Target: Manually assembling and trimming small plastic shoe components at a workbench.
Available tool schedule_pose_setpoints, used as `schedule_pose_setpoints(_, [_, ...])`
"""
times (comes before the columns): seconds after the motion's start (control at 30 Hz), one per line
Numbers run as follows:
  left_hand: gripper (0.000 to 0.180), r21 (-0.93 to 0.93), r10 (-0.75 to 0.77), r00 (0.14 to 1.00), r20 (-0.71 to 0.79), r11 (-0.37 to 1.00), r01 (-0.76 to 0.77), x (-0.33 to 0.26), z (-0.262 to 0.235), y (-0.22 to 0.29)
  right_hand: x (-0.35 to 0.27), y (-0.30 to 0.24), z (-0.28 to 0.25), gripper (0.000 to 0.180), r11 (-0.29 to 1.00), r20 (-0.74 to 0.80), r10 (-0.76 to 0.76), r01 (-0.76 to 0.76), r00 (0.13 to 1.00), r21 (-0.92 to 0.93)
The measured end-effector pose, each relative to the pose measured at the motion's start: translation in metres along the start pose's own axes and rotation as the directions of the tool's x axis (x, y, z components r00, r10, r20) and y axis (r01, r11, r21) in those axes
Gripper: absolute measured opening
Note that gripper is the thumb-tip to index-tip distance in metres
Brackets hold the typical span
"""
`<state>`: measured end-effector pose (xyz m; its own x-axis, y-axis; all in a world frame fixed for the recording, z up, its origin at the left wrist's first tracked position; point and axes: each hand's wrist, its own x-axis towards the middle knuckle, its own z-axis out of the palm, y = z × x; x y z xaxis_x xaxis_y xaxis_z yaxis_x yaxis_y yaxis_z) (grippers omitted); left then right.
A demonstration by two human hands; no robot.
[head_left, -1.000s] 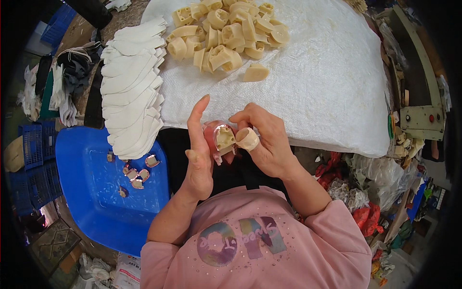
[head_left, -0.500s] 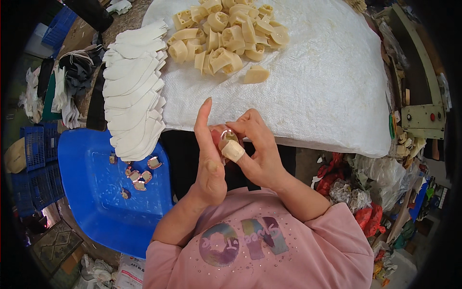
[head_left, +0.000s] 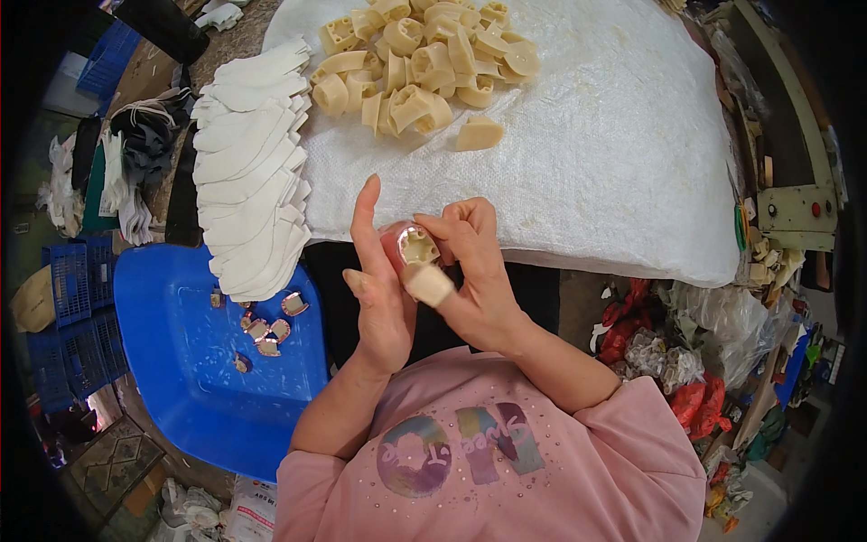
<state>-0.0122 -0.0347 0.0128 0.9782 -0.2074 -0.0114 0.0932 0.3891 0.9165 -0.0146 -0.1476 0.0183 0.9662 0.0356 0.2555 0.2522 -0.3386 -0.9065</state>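
Between my two hands is a shoe heel (head_left: 417, 249), wrapped in glossy pinkish-red covering, its beige hollow end facing up. Against its left side lies my left hand (head_left: 384, 303). The index finger and thumb there stretch away from the heel, while the other fingers are hidden behind it. My right hand (head_left: 479, 271) pinches the heel's right edge with bent fingers. A beige wrap (head_left: 429, 284) covers that thumb, which sits at the heel's near edge. Beyond my hands, bare beige heels (head_left: 424, 68) lie heaped, with a single heel (head_left: 480, 134) apart from them.
The heap lies on a table covered with white woven sheeting (head_left: 614, 163). White cut pieces (head_left: 253, 172) overlap in a long row at its left. Below them, a blue basin (head_left: 181, 388) holds several covered heels (head_left: 262, 331). Plastic bags (head_left: 722, 334) crowd the right side.
The heel has tilted, so more of its hollow end shows. My left thumb has moved out from the palm, and my right thumb has shifted slightly down and left.
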Motion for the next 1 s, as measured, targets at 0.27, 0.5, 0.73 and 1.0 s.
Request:
schedule_pose_setpoints(0.27, [0.087, -0.143, -0.088, 0.996, 0.004, 0.986, 0.087, -0.005, 0.010, 0.000, -0.008, 0.008, 0.008, 0.031, 0.988, -0.048, 0.039, -0.031, 0.998, 0.149])
schedule_pose_setpoints(0.5, [0.084, -0.428, -0.142, 0.989, 0.035, 0.892, 0.144, 0.000, 0.000, -0.001, -0.001, 0.007, -0.005, 0.026, 0.999, 0.030, -0.002, 0.001, 1.000, 0.032])
schedule_pose_setpoints(0.73, [0.092, 0.313, 0.026, 0.999, 0.036, 0.949, -0.036, 0.002, 0.001, 0.013, 0.014, -0.008, -0.033, 0.024, 0.972, 0.106, -0.053, 0.075, 0.993, -0.224])
schedule_pose_setpoints(1.0, [0.079, 0.461, 0.153, 0.971, 0.184, 0.859, -0.223, 0.003, -0.007, 0.007, 0.011, 0.001, -0.026, 0.023, 0.982, 0.083, 0.024, -0.039, 0.996, 0.186])
